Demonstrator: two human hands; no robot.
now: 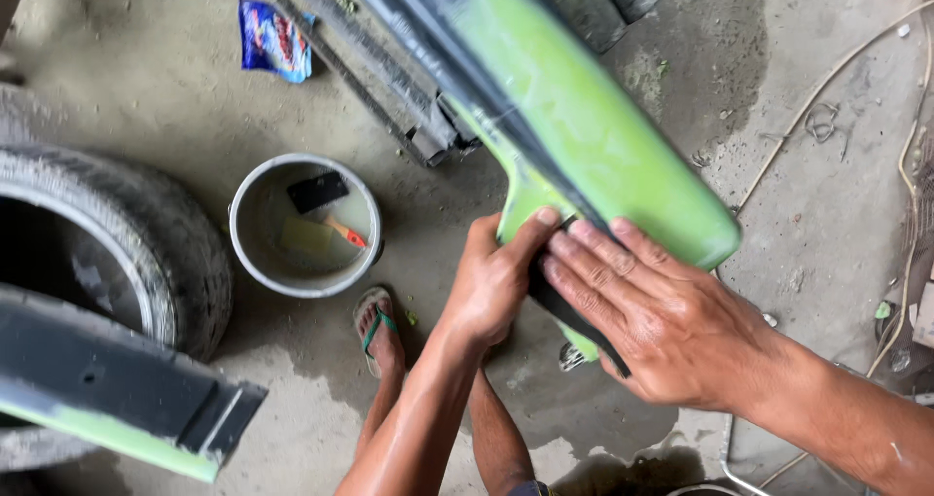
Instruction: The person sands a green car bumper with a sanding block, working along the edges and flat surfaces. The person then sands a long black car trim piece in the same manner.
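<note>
Centrally, lower middle of the frame: left hand (494, 280), wet, curled around the lower end of the green body panel (584, 126), thumb laid up along the green face, fingers tucked behind and out of sight.

Right hand (662, 316), just right of it: fingers spread flat and pressed onto a dark strip (574, 321) (likely abrasive paper or a rubber block; too little shows to tell) that lies against the panel's lower edge. The two hands touch at the fingertips.

Green body panel: long, glossy, black-trimmed along its left edge. Long axis runs diagonally from the upper middle of the frame down to the hands, so the bulk of it lies up and away from both hands. The right hand covers more of the surface; the left sits at the very tip.

Outward, lower centre: bare foot in a green-strapped sandal (377, 326) on wet concrete floor (175, 97).

Left of centre: round metal basin (304, 224) of water holding a dark sheet and a small orange-handled scraper (342, 231).

Far left: car tyre (146, 224); below it, a second black-and-green panel (107, 389).

Upper left: blue plastic sachet (275, 37).

Right edge: loose cords (827, 97).
</note>
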